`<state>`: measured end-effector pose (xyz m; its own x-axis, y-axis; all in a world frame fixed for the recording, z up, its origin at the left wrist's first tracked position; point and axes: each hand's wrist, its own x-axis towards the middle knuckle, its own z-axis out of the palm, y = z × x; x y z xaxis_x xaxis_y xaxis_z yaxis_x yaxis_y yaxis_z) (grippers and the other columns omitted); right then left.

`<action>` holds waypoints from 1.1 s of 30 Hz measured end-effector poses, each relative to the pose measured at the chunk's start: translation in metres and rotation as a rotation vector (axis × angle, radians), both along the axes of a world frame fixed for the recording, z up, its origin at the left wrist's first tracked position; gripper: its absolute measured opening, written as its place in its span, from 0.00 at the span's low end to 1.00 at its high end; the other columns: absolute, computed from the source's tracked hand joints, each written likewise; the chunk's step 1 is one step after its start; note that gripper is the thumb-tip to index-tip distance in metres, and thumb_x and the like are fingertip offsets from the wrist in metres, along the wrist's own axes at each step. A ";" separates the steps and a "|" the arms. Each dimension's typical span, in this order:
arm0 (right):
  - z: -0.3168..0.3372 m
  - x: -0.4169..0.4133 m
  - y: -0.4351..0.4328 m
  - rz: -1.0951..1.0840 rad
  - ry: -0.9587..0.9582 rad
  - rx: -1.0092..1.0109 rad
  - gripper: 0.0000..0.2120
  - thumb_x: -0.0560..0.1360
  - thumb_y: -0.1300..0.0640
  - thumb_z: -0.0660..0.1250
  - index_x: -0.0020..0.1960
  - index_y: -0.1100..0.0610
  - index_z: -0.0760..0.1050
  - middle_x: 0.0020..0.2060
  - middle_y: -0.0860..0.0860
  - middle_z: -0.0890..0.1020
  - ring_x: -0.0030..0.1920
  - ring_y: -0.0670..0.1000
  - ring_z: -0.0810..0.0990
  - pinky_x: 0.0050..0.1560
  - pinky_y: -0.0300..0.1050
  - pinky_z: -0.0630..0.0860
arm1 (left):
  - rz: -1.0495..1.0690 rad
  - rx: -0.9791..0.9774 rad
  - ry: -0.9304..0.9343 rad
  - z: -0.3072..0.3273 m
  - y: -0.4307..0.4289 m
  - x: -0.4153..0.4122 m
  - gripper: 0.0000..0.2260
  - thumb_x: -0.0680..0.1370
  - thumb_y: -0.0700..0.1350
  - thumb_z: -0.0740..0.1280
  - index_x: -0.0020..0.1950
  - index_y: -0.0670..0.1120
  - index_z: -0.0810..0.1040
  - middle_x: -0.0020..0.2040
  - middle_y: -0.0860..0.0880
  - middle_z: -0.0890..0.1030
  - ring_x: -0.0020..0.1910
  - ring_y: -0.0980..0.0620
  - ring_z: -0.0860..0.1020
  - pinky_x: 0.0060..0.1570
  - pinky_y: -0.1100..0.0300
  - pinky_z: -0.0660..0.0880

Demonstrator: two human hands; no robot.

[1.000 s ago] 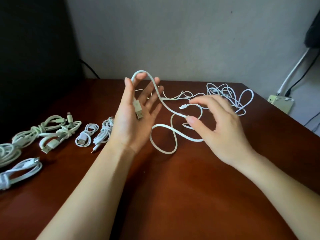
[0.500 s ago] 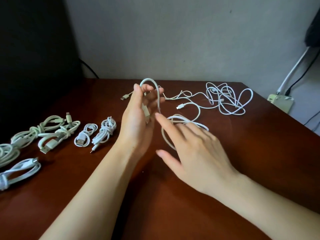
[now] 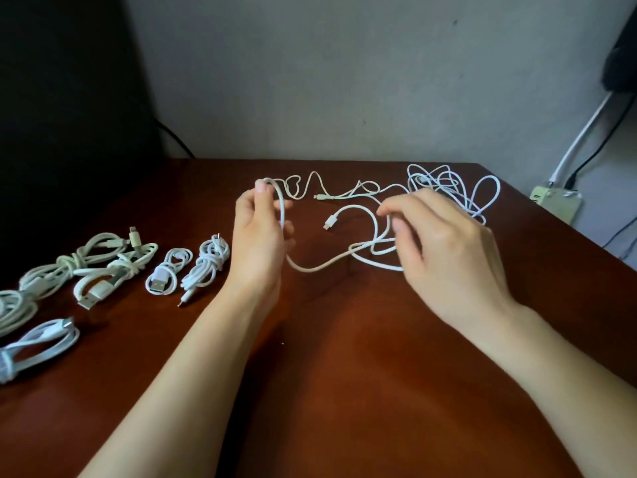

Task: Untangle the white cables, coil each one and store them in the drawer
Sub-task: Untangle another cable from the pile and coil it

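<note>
Swings right hand (image 3: 444, 250) out from beside left hand (image 3: 258, 236) toward 2 o'clock, drawing white cable (image 3: 310, 269) out between the two. Pinches a loop of it there between thumb and curled fingertips. Grips the other end in left hand at 11 o'clock, thumb pressed on top, strand bending over the fingers and sagging toward the dark wooden bench (image 3: 344, 391). Leaves the free plug (image 3: 329, 222) between both hands. Leaves a loose tangle of white cables (image 3: 448, 182) at 1 o'clock behind right hand, and a thin cable (image 3: 324, 197) snaking at 12 o'clock. Lines several coiled bundles (image 3: 206, 267) along 9 o'clock. Shows a socket box (image 3: 555, 201) off the bench edge at 2 o'clock.
</note>
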<state>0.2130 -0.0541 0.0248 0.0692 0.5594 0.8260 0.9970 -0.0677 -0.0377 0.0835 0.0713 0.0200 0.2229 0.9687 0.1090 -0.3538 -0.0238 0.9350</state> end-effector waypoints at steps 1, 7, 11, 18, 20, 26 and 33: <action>0.001 0.005 0.000 -0.002 -0.006 0.027 0.10 0.74 0.65 0.63 0.51 0.57 0.79 0.44 0.51 0.81 0.45 0.54 0.79 0.42 0.46 0.73 | 0.003 -0.023 0.002 -0.001 0.002 -0.001 0.10 0.84 0.52 0.54 0.50 0.49 0.70 0.42 0.51 0.76 0.29 0.57 0.68 0.22 0.70 0.63; 0.006 0.030 -0.001 0.026 0.049 0.160 0.10 0.78 0.65 0.61 0.52 0.60 0.80 0.46 0.54 0.82 0.45 0.53 0.79 0.44 0.40 0.71 | -0.064 -0.023 0.223 -0.003 0.006 -0.004 0.13 0.83 0.53 0.54 0.46 0.49 0.73 0.41 0.50 0.76 0.28 0.56 0.67 0.22 0.68 0.63; 0.002 0.030 0.000 0.122 0.030 0.200 0.12 0.80 0.64 0.59 0.53 0.62 0.81 0.45 0.55 0.83 0.44 0.51 0.79 0.44 0.39 0.74 | -0.103 0.355 0.569 -0.008 0.002 -0.003 0.16 0.83 0.53 0.54 0.48 0.46 0.77 0.43 0.51 0.78 0.41 0.52 0.74 0.46 0.55 0.70; 0.004 0.022 -0.001 0.213 -0.032 0.299 0.12 0.79 0.67 0.59 0.52 0.64 0.81 0.44 0.56 0.83 0.40 0.50 0.80 0.43 0.40 0.74 | -0.271 0.763 1.190 -0.012 -0.013 -0.004 0.23 0.77 0.65 0.53 0.65 0.54 0.71 0.59 0.53 0.75 0.61 0.51 0.74 0.52 0.57 0.68; 0.004 0.023 -0.002 0.198 -0.040 0.325 0.12 0.80 0.67 0.59 0.52 0.64 0.82 0.43 0.56 0.83 0.39 0.50 0.80 0.42 0.41 0.75 | -0.349 0.799 1.267 -0.012 -0.014 -0.005 0.29 0.73 0.70 0.52 0.67 0.55 0.69 0.61 0.56 0.74 0.62 0.53 0.73 0.51 0.59 0.66; 0.008 0.026 -0.003 0.175 0.003 0.418 0.11 0.79 0.67 0.59 0.52 0.64 0.81 0.43 0.52 0.82 0.41 0.44 0.77 0.45 0.35 0.72 | -0.437 0.876 1.378 -0.008 -0.016 -0.007 0.36 0.70 0.71 0.60 0.73 0.56 0.62 0.69 0.57 0.68 0.66 0.54 0.70 0.57 0.58 0.68; 0.011 0.025 -0.005 0.179 0.075 0.475 0.11 0.79 0.67 0.59 0.52 0.66 0.80 0.43 0.47 0.77 0.42 0.40 0.75 0.49 0.29 0.68 | -0.478 0.764 1.216 -0.008 -0.015 -0.007 0.14 0.81 0.51 0.60 0.66 0.55 0.72 0.60 0.54 0.75 0.60 0.52 0.73 0.58 0.56 0.69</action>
